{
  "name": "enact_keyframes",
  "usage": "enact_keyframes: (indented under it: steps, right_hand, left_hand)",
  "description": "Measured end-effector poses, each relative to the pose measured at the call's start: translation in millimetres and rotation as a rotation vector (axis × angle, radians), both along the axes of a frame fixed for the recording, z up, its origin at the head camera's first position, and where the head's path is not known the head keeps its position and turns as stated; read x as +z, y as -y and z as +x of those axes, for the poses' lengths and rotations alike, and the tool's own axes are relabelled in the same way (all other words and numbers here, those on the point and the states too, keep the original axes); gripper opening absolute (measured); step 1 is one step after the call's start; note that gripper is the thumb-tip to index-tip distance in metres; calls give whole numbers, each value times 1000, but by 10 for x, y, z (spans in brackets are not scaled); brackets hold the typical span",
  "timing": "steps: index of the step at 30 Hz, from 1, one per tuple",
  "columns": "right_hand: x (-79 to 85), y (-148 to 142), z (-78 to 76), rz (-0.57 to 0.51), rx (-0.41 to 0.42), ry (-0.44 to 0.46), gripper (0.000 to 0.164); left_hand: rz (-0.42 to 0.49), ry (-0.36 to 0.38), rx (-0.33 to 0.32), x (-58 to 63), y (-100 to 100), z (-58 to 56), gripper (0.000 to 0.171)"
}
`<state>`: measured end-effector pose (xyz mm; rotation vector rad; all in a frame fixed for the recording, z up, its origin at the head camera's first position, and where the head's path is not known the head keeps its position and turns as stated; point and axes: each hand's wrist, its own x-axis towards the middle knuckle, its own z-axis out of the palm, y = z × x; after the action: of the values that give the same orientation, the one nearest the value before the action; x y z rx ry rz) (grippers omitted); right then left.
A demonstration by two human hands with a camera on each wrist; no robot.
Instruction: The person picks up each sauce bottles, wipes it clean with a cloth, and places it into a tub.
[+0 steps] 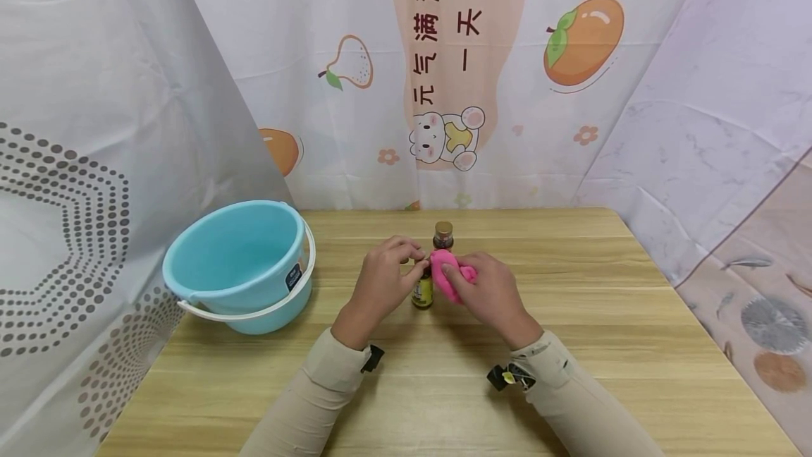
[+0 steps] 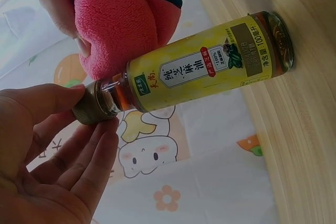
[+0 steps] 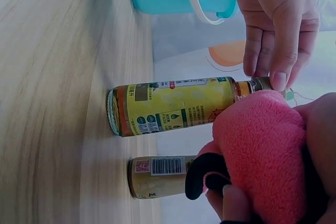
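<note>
A small sesame oil bottle with a yellow label stands upright on the wooden table. My left hand pinches its brownish-gold cap between thumb and fingers. In my right hand is a bunched pink cloth with a dark edge, its plush surface against the bottle's neck in the right wrist view. Just behind stands a second bottle with a gold cap; the right wrist view shows a barcode on its label. The cloth and right hand partly hide both bottles in the head view.
At the left of the table stands a light blue bucket with a white handle. A printed curtain hangs along the table's back edge, and patterned cloth hangs at both sides.
</note>
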<state>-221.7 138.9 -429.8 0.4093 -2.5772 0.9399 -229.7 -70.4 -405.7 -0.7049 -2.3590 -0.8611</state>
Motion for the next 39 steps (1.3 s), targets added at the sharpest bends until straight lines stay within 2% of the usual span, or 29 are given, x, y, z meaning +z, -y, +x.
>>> enact_keyframes:
  steps: [8, 20, 31, 35, 39]
  right_hand:
    - [-11, 0, -7, 3, 6, 8, 35]
    - [-74, 12, -41, 30, 1, 69, 36]
    - [-159, 22, -86, 45, -11, 178, 34]
    - [-211, 13, -114, 44, 13, 222, 31]
    - [-265, 1, -127, 59, 34, 230, 29]
  left_hand:
    - [2, 16, -8, -4, 6, -5, 6]
    - [4, 23, -3, -1, 8, -3, 5]
    - [8, 16, 0, -2, 7, -4, 6]
    - [4, 23, 5, 0, -1, -3, 6]
    - [1, 30, 8, -4, -9, -2, 7]
